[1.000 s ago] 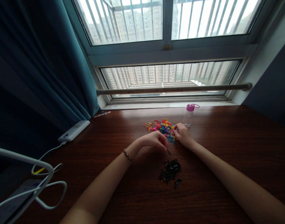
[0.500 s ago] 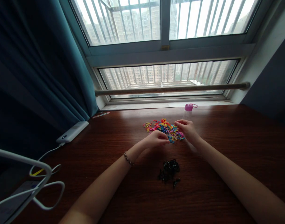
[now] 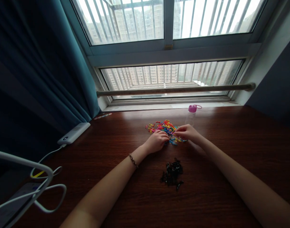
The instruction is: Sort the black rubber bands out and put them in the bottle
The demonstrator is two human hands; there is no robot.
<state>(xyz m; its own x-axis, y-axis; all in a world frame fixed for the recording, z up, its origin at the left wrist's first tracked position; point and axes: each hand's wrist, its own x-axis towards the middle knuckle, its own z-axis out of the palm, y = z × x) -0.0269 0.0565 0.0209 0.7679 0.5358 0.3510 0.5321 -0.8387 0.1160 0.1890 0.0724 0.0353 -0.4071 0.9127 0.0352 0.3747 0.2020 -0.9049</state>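
In the head view, the left hand [image 3: 157, 141] is reaching in near the middle of the frame, its fingers curling down over the lower left edge of the coloured clips [image 3: 166, 126]; the fingertips are hiding, so I cannot tell whether it is holding any. The right hand [image 3: 186, 132], right of centre, is bringing its thumb and fingers close together at the right side of that heap; whether a clip is sitting between them is too small to tell. The coloured clips are lying loose just below mid-frame on the brown table [image 3: 220, 183]. The black clips [image 3: 172, 172] are forming another heap lower down, between the 2 forearms and apart from both hands. A clear bottle [image 3: 192, 109] with a pink lid is standing just behind the right hand. A bracelet [image 3: 133, 160] is circling the left wrist. At the left, a white device [image 3: 74, 133] is lying by the curtain [image 3: 73, 76], which is hanging at upper left
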